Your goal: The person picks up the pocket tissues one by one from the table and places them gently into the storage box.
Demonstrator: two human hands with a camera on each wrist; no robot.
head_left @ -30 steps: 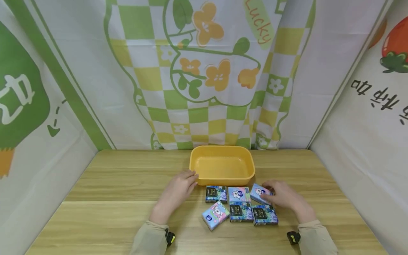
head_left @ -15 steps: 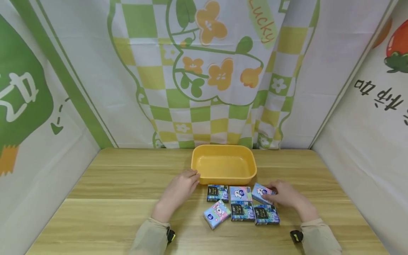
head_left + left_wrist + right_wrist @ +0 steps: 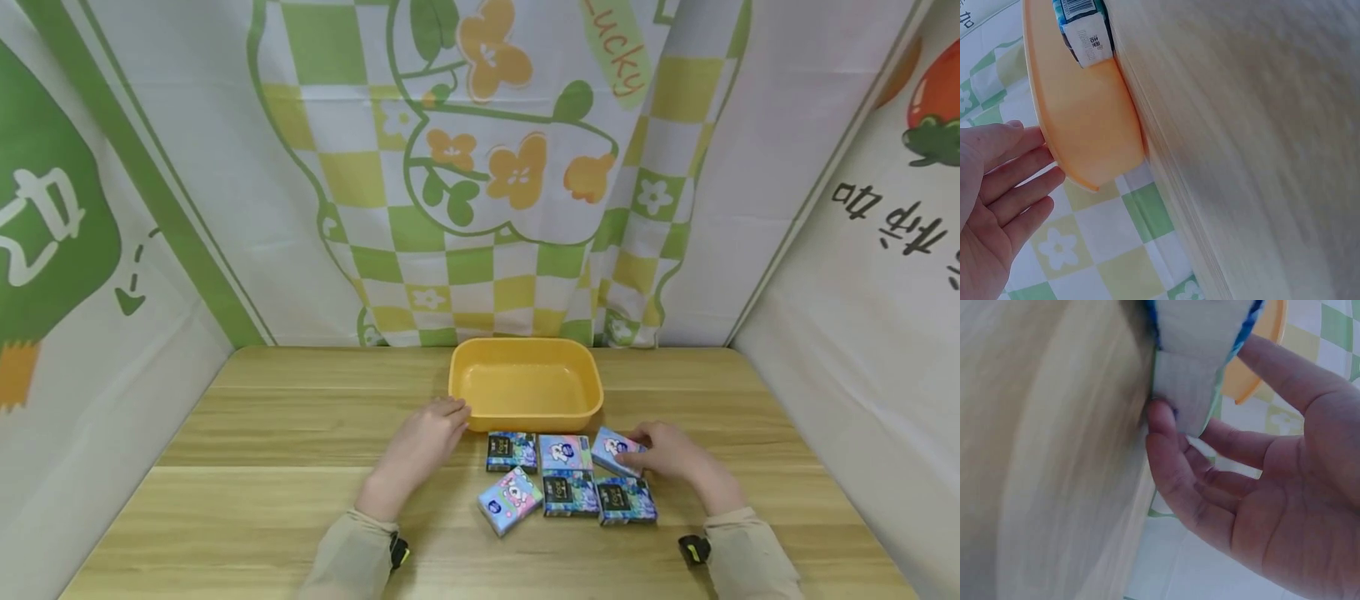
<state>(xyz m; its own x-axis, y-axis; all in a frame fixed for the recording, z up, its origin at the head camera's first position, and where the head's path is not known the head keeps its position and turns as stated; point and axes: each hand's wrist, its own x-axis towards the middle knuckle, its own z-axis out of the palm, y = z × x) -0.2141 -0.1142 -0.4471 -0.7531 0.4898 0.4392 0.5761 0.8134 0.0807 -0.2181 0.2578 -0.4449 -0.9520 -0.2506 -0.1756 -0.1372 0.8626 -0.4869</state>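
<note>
Slanting lengthwise, far left to near right, blue packet [image 3: 611, 449] pinched by right hand [image 3: 671, 454], left hand [image 3: 426, 439] extended against basin [image 3: 532, 422]

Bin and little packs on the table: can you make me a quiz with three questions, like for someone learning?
1. How many packs show in the head view?
2. What colour is the bin at the left hand's fingertips: A) green, B) yellow, C) red?
3. True or false: the right hand is holding the bin.

Key:
1. Six
2. B
3. False; it pinches a light blue pack.
</note>
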